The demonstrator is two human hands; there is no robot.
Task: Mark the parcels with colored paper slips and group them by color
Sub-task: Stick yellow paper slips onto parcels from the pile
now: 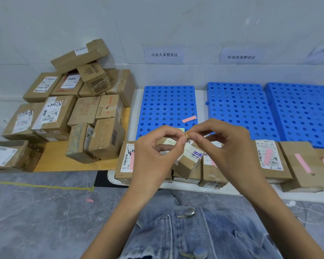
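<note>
My left hand [155, 150] and my right hand [223, 144] meet in the middle, both pinching a small yellow paper slip [186, 135] between thumb and fingers. Below them a small tilted parcel [188, 161] rests on a row of cardboard parcels [269, 161] along the near edge, several carrying pink slips [303, 163]. A loose pink slip [189, 119] lies on the left blue pallet [166, 105]. A pile of unmarked parcels [79, 109] sits at the left on a wooden board.
Two more blue perforated pallets [238, 109] [303, 113] lie to the right against the wall, under paper signs [164, 54]. A pink scrap [89, 200] lies on the grey floor near a yellow tape line. White cables trail at the right.
</note>
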